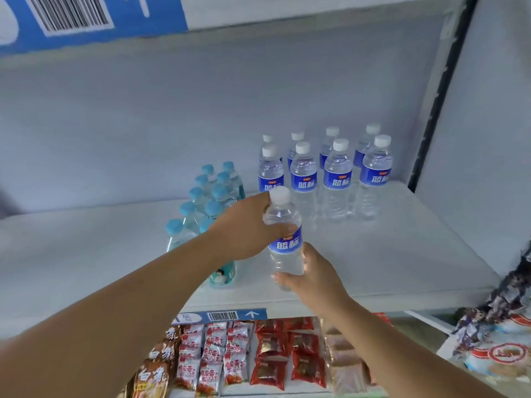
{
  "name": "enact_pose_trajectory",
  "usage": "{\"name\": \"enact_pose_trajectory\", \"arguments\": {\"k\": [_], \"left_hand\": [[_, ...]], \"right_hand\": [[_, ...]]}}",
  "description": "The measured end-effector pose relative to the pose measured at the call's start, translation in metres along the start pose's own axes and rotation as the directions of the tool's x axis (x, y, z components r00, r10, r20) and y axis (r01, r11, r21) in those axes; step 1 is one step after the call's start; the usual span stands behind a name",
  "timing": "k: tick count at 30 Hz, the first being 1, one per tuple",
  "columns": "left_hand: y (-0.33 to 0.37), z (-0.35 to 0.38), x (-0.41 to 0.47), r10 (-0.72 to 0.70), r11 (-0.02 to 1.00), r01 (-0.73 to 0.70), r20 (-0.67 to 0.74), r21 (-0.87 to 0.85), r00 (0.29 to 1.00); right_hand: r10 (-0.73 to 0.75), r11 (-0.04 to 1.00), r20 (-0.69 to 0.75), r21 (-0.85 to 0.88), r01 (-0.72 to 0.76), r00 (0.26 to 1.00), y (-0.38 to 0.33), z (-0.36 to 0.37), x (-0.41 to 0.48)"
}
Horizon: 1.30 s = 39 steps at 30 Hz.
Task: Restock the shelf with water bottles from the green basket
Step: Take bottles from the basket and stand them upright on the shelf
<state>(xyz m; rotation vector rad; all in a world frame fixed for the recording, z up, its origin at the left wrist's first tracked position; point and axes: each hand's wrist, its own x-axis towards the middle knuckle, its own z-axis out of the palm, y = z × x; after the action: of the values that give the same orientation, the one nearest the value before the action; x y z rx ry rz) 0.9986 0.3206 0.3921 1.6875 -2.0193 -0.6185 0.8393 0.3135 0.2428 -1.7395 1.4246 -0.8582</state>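
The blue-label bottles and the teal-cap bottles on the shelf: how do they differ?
The blue-label bottles have white caps; the teal-cap bottles have light blue-green ones. The blue-label bottles stand to the right, four across; the teal-cap bottles stand to the left in two columns running front to back. Both are clear, upright and on the same shelf.

Both bare arms are extended forward and upward from the lower edge of the view; the left hand (247,228) is closed around the upper part of a held bottle (284,239), fingers wrapped at the shoulder; the right hand (313,275) is cupped under the lower body, thumb raised along the side, fingertips (277,277) curled beneath
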Motion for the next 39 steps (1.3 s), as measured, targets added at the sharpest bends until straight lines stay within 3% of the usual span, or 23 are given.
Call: {"name": "enact_pose_trajectory", "arguments": {"k": [8,21,24,27,29,32,34,36,39], "left_hand": [[-0.012,-0.012,0.053,-0.059,0.996,0.060,-0.025,0.058,0.998],[-0.029,-0.011,0.074,-0.098,0.992,0.103,-0.076,0.072,0.992],[-0.031,-0.008,0.069,-0.109,0.990,0.119,-0.132,0.074,0.985],[-0.027,-0.004,0.051,-0.137,0.990,0.138,-0.302,-0.019,0.943],[-0.025,0.004,0.031,-0.063,0.997,0.040,-0.360,-0.072,0.931],[-0.027,0.029,-0.004,0.156,0.984,-0.167,-0.156,-0.066,0.975],[-0.031,0.049,-0.026,0.276,0.961,-0.275,0.025,-0.040,0.961],[-0.036,0.070,-0.045,0.315,0.949,-0.312,0.142,-0.041,0.938],[-0.047,0.107,-0.070,0.250,0.966,-0.259,0.282,-0.005,0.926]], "right_hand": [[-0.020,0.998,0.011,-0.056,0.020,1.000,-0.004,0.019,0.079],[0.077,0.988,-0.048,-0.132,-0.083,0.996,-0.007,0.034,0.100],[0.123,0.980,-0.083,-0.147,-0.135,0.989,-0.010,0.032,0.093],[0.158,0.975,-0.106,-0.139,-0.172,0.982,-0.008,0.025,0.070],[0.155,0.975,-0.144,-0.138,-0.175,0.977,-0.005,0.019,0.044],[0.045,0.984,-0.241,-0.158,-0.085,0.969,0.000,0.014,-0.002],[-0.019,0.982,-0.252,-0.188,-0.030,0.967,0.005,0.013,-0.034],[-0.040,0.979,-0.247,-0.205,-0.012,0.968,0.016,0.013,-0.064],[0.039,0.968,-0.222,-0.234,-0.092,0.974,0.047,0.010,-0.108]]}}
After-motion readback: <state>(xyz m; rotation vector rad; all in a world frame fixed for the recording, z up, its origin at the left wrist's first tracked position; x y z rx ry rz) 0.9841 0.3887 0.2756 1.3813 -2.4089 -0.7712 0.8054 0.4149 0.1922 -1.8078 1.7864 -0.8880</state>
